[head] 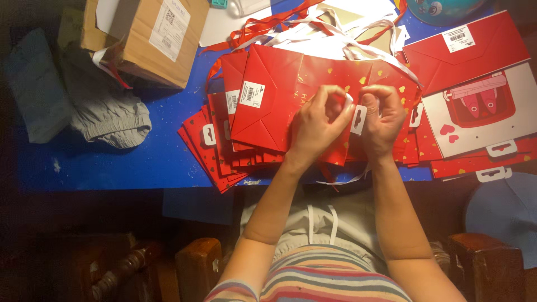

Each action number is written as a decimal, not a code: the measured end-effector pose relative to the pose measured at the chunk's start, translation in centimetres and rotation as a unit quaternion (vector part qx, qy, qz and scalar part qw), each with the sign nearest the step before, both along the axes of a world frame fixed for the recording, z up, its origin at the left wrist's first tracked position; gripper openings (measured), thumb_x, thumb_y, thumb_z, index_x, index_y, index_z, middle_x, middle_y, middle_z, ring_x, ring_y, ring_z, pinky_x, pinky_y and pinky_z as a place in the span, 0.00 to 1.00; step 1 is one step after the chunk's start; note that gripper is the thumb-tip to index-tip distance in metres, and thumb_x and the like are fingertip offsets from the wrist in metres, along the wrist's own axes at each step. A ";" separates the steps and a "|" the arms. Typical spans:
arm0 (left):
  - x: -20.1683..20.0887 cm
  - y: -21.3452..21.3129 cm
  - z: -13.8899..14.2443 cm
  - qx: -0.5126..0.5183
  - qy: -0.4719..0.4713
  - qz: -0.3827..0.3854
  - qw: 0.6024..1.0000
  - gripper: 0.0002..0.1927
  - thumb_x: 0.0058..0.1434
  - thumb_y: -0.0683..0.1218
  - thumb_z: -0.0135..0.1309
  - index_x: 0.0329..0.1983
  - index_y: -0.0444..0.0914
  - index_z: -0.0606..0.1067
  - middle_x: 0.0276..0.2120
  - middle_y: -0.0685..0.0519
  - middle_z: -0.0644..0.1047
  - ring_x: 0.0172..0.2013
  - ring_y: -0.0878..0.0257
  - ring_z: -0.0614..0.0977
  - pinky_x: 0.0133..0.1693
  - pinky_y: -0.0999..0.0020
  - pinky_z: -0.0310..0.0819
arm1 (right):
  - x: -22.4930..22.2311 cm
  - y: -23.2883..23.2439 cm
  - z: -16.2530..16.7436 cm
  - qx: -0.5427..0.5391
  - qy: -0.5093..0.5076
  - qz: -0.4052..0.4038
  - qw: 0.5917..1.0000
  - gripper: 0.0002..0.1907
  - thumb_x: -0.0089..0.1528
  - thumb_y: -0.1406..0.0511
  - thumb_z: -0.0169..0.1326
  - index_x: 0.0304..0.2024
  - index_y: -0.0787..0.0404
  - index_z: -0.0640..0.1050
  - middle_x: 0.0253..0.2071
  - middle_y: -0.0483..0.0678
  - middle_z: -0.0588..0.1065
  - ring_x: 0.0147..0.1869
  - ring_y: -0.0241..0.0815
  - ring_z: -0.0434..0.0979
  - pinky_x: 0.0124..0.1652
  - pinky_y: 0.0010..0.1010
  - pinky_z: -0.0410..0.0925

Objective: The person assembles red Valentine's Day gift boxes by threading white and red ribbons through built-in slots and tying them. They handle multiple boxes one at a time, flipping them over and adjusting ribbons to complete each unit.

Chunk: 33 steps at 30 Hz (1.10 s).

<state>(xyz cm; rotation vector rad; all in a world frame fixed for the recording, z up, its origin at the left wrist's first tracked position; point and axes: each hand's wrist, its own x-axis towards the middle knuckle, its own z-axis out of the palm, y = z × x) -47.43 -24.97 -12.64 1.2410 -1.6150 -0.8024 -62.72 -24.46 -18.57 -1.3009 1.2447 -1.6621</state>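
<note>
Grey folded cloth (106,114) lies at the far left on a blue table (140,156), beside a brown cardboard box (148,36) whose top is cut off by the frame. Right of these, a fanned stack of flat red paper gift bags (224,145) with small gold hearts spreads across the table's middle, and red and white ribbons (313,25) tangle behind it.

Both forearms reach up from the bottom edge. The left hand (319,126) is curled, fingers pinched shut on the top edge of a red gift bag (268,100) that lies flat on the stack at centre. The right hand (383,117) mirrors it just beside, fingers closed on the same edge near a white hang tab (358,119). What exactly sits between the fingertips is hidden by the knuckles.

Further right, more flat bags (475,95) lie overlapped, one white with a red printed picture, one plain red with a white sticker. A round blue-green object (444,8) is cropped at the top right. Dark wooden chair arms (196,268) show dimly below.
</note>
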 end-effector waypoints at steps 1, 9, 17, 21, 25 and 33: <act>-0.2 -0.3 0.1 -0.002 -0.020 0.002 1.000 0.15 0.62 0.48 0.61 0.48 0.40 0.74 0.37 0.49 0.80 0.36 0.54 0.83 0.37 0.60 0.76 | 0.0 -0.1 0.0 -0.004 0.005 0.003 1.000 0.04 0.73 0.70 0.55 0.50 0.65 0.76 0.45 0.44 0.75 0.51 0.33 0.74 0.54 0.25 0.67; -1.0 -2.6 -0.1 -0.006 -0.045 0.009 0.999 0.08 0.64 0.46 0.60 0.46 0.42 0.81 0.33 0.51 0.79 0.31 0.58 0.83 0.34 0.64 0.76 | -0.5 -2.3 -0.1 -0.007 0.008 0.000 1.000 0.08 0.73 0.71 0.53 0.54 0.65 0.75 0.49 0.45 0.73 0.54 0.34 0.74 0.55 0.27 0.70; -1.7 -5.4 -1.9 0.056 0.063 0.002 0.996 0.05 0.67 0.44 0.57 0.42 0.37 0.77 0.35 0.52 0.81 0.23 0.62 0.83 0.27 0.67 0.76 | -1.8 -5.1 -0.9 0.009 0.024 -0.012 1.000 0.09 0.73 0.71 0.55 0.55 0.66 0.77 0.47 0.45 0.76 0.49 0.34 0.76 0.53 0.27 0.70; -1.9 -6.2 -3.6 -0.055 0.047 0.021 0.997 0.05 0.71 0.44 0.55 0.45 0.38 0.75 0.37 0.51 0.82 0.35 0.60 0.87 0.35 0.67 0.79 | -1.5 -5.8 -1.1 -0.005 0.026 -0.017 1.000 0.09 0.71 0.73 0.57 0.54 0.67 0.76 0.48 0.46 0.76 0.52 0.34 0.76 0.53 0.26 0.70; -2.4 -6.7 -4.6 -0.006 0.094 0.028 0.995 0.06 0.74 0.45 0.51 0.48 0.38 0.72 0.37 0.51 0.83 0.39 0.60 0.88 0.38 0.67 0.82 | -1.5 -5.9 -1.5 -0.002 0.028 -0.020 0.999 0.07 0.70 0.74 0.57 0.51 0.66 0.76 0.45 0.44 0.76 0.48 0.31 0.77 0.49 0.24 0.71; -2.6 -6.9 -2.6 -0.073 -0.005 0.018 0.997 0.16 0.65 0.46 0.59 0.54 0.38 0.75 0.41 0.48 0.81 0.39 0.57 0.86 0.38 0.64 0.79 | -1.9 -6.2 -1.7 0.028 0.055 -0.027 0.998 0.04 0.70 0.73 0.57 0.48 0.66 0.80 0.39 0.41 0.77 0.43 0.27 0.75 0.43 0.20 0.68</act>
